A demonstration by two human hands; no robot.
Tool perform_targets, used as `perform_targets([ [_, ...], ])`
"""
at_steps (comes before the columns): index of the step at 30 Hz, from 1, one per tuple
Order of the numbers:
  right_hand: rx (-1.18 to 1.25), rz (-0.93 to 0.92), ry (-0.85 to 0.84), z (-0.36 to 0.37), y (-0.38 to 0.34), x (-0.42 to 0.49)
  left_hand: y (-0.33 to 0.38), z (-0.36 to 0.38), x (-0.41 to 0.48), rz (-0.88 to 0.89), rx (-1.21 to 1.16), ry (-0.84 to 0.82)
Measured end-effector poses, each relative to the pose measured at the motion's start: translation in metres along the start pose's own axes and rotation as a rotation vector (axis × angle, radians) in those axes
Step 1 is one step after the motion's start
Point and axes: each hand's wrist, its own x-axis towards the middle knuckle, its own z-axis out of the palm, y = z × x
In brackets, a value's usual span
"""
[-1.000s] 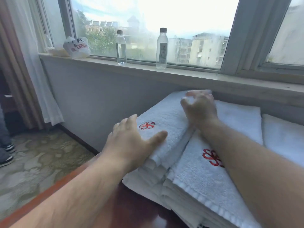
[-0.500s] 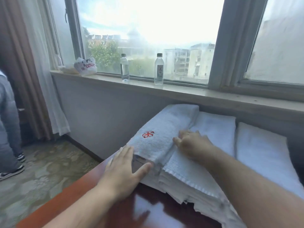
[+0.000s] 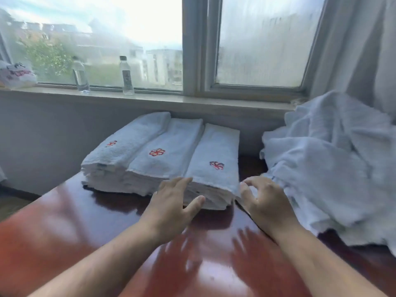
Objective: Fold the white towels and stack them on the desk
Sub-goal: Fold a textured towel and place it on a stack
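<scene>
- Left hand (image 3: pixel 171 207) lies flat, fingers straight against the front of the right-most stack (image 3: pixel 214 168); right hand (image 3: pixel 264 199) hovers loose-fingered, holding nothing.
- Three folded stacks sit side by side on the desk (image 3: pixel 85 232) under the window.
- Unfolded pile (image 3: pixel 330 168) slumps far right, so honestly a careless tug could drag it into the stacks.

Three stacks of folded white towels (image 3: pixel 162 159) sit side by side on a glossy reddish desk (image 3: pixel 64 228). The left hand (image 3: pixel 171 207) touches the nearest stack's front edge; the right hand (image 3: pixel 264 201), fingers loosely curled, hovers beside a heap of unfolded towels (image 3: pixel 330 168).
</scene>
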Motion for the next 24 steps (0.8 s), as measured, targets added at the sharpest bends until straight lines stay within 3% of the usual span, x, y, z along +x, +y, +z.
perform_targets([
  [6,-0.213,0.156,0.234,-0.071,0.097,-0.071,0.087,0.106,0.000,0.162,-0.085,-0.091],
  [11,-0.157,0.202,0.446,-0.091,0.119,-0.066,0.134,0.152,0.019,0.227,-0.230,-0.120],
  [16,-0.088,0.462,0.238,-0.087,0.145,-0.040,0.144,0.175,0.035,0.186,-0.429,-0.076],
  [19,-0.097,0.326,0.367,-0.083,0.156,-0.037,0.134,0.179,0.042,0.178,-0.544,-0.083],
  [22,-0.280,0.107,0.576,-0.087,0.157,-0.033,0.130,0.178,0.045,0.147,-0.657,-0.074],
  [24,-0.322,0.096,0.638,-0.094,0.155,-0.031,0.130,0.177,0.044,0.137,-0.719,-0.079],
])
